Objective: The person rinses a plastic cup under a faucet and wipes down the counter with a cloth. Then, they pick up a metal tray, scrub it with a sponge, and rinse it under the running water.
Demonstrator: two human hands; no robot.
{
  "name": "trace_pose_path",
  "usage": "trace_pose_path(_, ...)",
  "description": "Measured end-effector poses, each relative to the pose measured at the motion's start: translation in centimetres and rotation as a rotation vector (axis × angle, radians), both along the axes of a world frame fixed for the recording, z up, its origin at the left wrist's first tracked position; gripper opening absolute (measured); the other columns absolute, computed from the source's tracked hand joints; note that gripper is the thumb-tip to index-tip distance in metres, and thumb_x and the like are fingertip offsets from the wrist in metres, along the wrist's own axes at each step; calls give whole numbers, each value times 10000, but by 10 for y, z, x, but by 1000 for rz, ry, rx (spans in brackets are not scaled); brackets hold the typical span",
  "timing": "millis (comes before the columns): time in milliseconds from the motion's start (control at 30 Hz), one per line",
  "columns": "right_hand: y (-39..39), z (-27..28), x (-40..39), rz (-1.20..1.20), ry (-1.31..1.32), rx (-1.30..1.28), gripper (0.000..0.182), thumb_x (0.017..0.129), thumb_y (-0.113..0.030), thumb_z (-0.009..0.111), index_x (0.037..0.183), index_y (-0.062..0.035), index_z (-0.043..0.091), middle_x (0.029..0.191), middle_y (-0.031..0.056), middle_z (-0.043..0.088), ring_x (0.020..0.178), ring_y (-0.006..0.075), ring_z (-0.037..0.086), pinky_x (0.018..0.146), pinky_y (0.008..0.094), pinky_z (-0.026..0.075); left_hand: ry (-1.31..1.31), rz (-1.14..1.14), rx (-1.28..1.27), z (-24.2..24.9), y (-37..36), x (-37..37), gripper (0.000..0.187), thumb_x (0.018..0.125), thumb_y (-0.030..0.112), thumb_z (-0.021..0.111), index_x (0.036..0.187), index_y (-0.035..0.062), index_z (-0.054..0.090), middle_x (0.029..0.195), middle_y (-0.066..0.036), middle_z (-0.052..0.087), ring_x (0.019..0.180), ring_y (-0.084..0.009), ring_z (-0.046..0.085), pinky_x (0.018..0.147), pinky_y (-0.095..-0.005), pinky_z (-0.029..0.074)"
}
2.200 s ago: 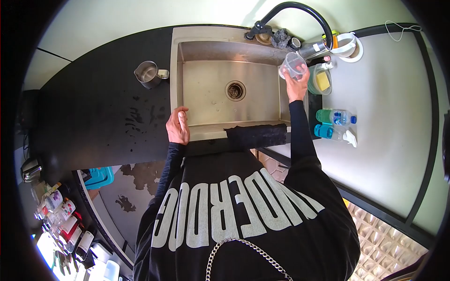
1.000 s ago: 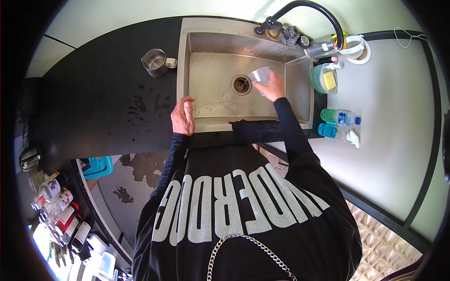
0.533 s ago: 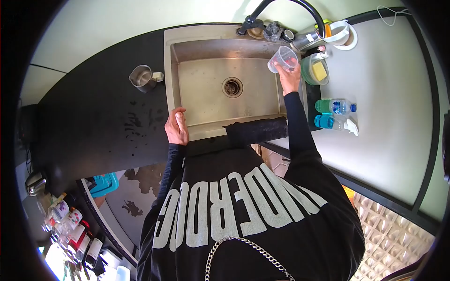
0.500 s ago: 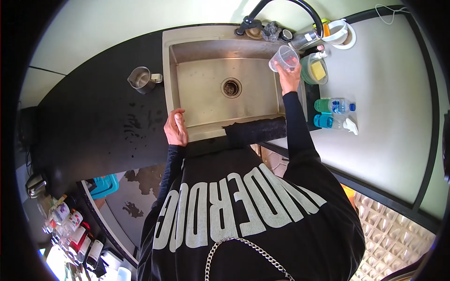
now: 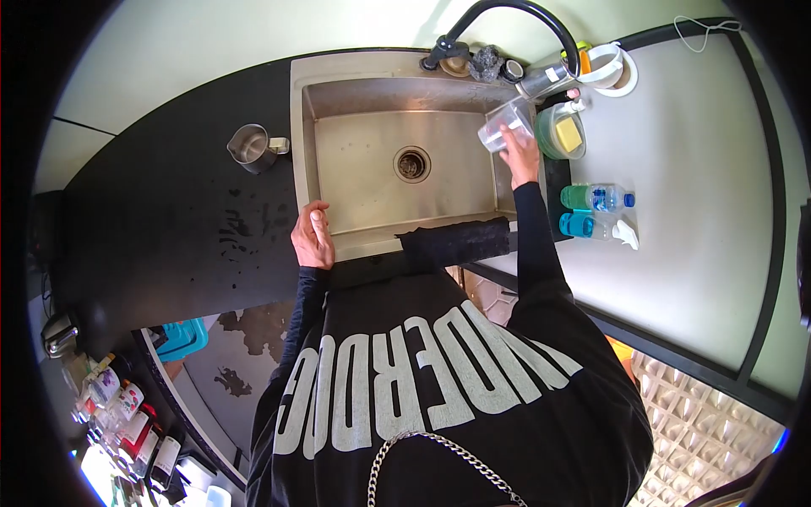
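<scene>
A clear plastic cup [image 5: 505, 128] is in my right hand [image 5: 521, 159], whose fingers are closed round its side. It is held tilted over the right part of the steel sink [image 5: 380, 198], above the basin floor. My left hand [image 5: 312, 236] rests at the sink's front left rim, fingers loosely bent, thumb apart, with nothing in it. Just right of the cup stands a greenish tub [image 5: 549, 139] with a yellow sponge [image 5: 568, 135]. The black faucet [image 5: 507, 7] arches above the back right corner.
A metal pitcher [image 5: 252, 147] stands on the black counter [image 5: 160, 211] at left, near water drops. A black cloth [image 5: 454, 245] hangs over the front rim. On the right lie a bottle [image 5: 598, 198] and a spray bottle [image 5: 598, 226]. A dark scrubber [image 5: 486, 64] sits behind the sink.
My right hand has tipped the cup further onto its side and moved it slightly toward me. My left hand stays at the rim. The view has shifted a little.
</scene>
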State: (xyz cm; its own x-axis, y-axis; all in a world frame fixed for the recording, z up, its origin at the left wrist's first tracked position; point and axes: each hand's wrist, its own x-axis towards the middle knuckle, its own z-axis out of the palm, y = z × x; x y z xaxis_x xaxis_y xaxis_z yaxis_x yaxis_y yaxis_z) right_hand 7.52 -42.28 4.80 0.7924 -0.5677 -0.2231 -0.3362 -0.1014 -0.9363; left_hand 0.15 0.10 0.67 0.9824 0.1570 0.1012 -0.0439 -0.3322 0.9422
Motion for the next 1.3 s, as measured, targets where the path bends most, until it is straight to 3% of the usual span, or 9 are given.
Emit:
trace_pose_path(100, -17, -20, -14, -173, 183, 310, 663, 798, -435, 806, 1311, -102, 550, 1257, 67, 573, 1079, 243, 580, 945, 424, 504, -3, 4, -5, -1, 0, 0, 530, 1069, 443, 370, 998, -1, 651, 669, -40, 502, 628, -133, 507, 608, -282, 425)
trace_pose_path(233, -52, -41, -33, -382, 146, 868, 732, 754, -498, 827, 1183, 26, 548, 1167, 135, 569, 991, 272, 587, 908, 436, 543, 14, -20, -30, 2, 1, -1, 481, 1061, 423, 406, 1012, 4, 637, 679, -64, 491, 625, -167, 507, 618, -306, 434)
trace_pose_path(267, -56, -42, -34, -409, 143, 921, 776, 757, -539, 809, 1167, 65, 546, 1021, 133, 571, 1008, 290, 600, 897, 467, 554, 18, -29, -39, 2, 2, -1, 471, 1063, 413, 408, 1014, 3, 635, 678, -66, 490, 622, -170, 506, 617, -307, 434)
trace_pose_path(567, -55, 3, -23, -290, 40, 1100, 801, 781, -536, 793, 1209, 75, 501, 1059, 157, 611, 943, 280, 631, 910, 462, 557, 33, -35, -44, 2, 2, -1, 468, 1064, 415, 408, 1024, 5, 631, 698, -70, 499, 628, -178, 504, 622, -309, 439)
trace_pose_path(633, -46, 6, -20, -267, 56, 1040, 740, 803, -502, 792, 1225, 38, 513, 1097, 140, 614, 995, 266, 620, 946, 454, 538, 25, -32, -42, 4, 1, -2, 470, 1064, 416, 409, 1023, 4, 631, 699, -72, 500, 630, -179, 505, 623, -308, 439)
trace_pose_path(700, -24, 11, -17, -54, 65, 520, 669, 830, -464, 785, 1254, -23, 514, 1147, 101, 603, 1045, 243, 596, 960, 421, 515, 15, -23, -36, 3, 2, -1, 471, 1064, 417, 410, 1022, 3, 631, 700, -73, 501, 631, -179, 505, 624, -308, 440)
trace_pose_path(733, -27, 8, -14, 104, 72, 464, 658, 841, -331, 810, 1347, -83, 471, 1326, 111, 525, 1180, 252, 550, 972, 426, 511, 19, -24, -46, -1, 3, -1, 473, 1063, 419, 413, 1021, 2, 632, 698, -72, 498, 631, -173, 502, 624, -305, 439)
trace_pose_path(967, 6, 8, 27, 73, -337, -292, 802, 758, -234, 887, 1362, 6, 418, 1313, 127, 528, 1203, 208, 539, 997, 396, 471, 26, -15, -47, 1, 1, -1, 476, 1062, 420, 416, 1022, 0, 636, 695, -63, 490, 634, -158, 494, 625, -296, 432)
trace_pose_path(1300, 16, 24, 18, 10, -291, -510, 802, 766, -236, 877, 1376, 24, 426, 1301, 136, 551, 1225, 212, 540, 1039, 376, 445, 2, -15, -33, 1, 1, -1, 498, 1063, 434, 401, 1010, 0, 638, 678, -60, 491, 629, -168, 508, 624, -309, 441)
